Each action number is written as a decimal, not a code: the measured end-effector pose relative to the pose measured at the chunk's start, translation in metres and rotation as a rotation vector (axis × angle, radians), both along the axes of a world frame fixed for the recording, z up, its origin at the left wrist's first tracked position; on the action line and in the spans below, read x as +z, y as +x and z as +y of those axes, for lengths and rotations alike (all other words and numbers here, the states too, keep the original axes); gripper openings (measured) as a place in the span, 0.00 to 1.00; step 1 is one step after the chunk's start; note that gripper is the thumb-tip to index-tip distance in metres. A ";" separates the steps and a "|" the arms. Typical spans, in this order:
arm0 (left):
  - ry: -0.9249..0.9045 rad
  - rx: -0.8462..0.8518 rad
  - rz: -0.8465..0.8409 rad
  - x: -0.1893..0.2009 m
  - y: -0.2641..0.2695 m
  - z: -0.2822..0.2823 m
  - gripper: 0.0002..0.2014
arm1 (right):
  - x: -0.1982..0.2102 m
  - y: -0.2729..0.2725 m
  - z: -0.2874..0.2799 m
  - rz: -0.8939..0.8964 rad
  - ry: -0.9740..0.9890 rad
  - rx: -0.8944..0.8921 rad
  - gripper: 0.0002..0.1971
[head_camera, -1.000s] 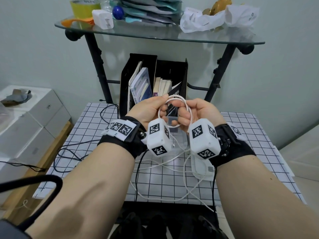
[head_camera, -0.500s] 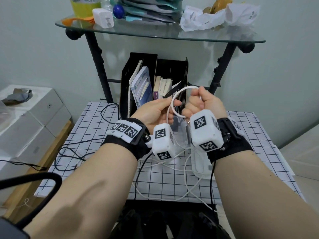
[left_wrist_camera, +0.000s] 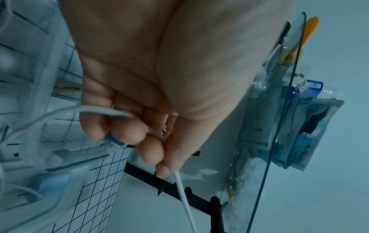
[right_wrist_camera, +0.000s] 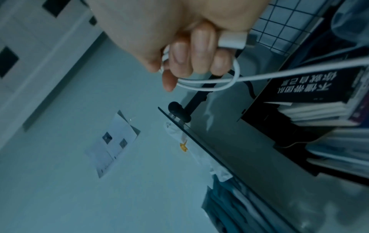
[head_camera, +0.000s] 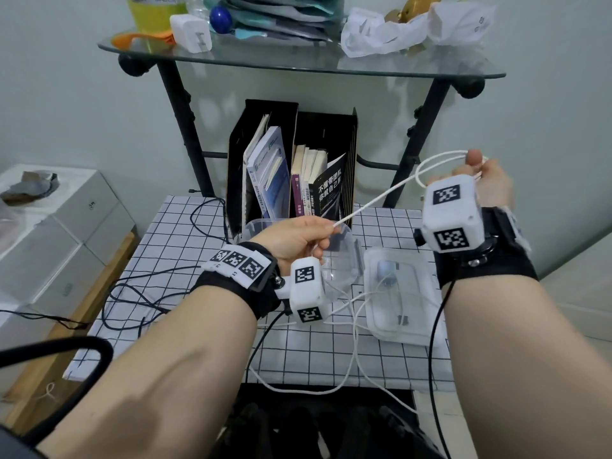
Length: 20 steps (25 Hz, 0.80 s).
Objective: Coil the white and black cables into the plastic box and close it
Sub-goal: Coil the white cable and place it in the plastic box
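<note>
My right hand is raised at the right and grips a small coil of the white cable, its loops and plug showing between the curled fingers. The cable runs taut down-left to my left hand, which pinches it over the clear plastic box. Slack white cable trails over the checked table and off its front edge. The box lid lies flat to the right of the box. A black cable sprawls at the table's left.
A black file holder with books stands behind the box. Above is a cluttered glass shelf on black legs. White cartons are stacked at the left. Black wrist-camera leads hang from both wrists.
My hands have moved apart: the right rose up and to the right with the coil, the left dropped toward the box, and the cable between them is pulled taut.
</note>
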<state>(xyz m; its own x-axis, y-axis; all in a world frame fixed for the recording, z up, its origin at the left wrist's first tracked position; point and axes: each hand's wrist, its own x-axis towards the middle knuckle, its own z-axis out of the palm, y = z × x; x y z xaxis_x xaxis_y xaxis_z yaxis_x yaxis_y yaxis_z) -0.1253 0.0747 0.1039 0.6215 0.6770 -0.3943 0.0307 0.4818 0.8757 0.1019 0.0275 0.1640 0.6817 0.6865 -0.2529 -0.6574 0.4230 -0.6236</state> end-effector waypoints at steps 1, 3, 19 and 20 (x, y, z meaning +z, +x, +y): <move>0.020 -0.015 0.020 0.000 0.002 0.000 0.06 | 0.000 -0.003 -0.001 0.034 0.035 0.027 0.16; 0.060 -0.067 0.063 0.003 0.005 0.001 0.06 | 0.002 -0.017 -0.003 0.020 0.074 0.109 0.15; 0.140 -0.271 0.071 0.027 0.005 -0.010 0.11 | -0.026 -0.050 0.002 -0.202 -0.036 0.275 0.11; 0.146 -0.269 0.074 0.027 0.005 -0.009 0.13 | -0.025 -0.052 0.000 -0.269 -0.076 0.290 0.11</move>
<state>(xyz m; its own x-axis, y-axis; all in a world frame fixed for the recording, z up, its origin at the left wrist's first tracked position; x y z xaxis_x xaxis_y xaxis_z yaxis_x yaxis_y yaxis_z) -0.1206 0.0653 0.1311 0.7592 0.5448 -0.3560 0.2061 0.3175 0.9256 0.0499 0.0279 0.1394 0.5113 0.8463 -0.1494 -0.5519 0.1901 -0.8119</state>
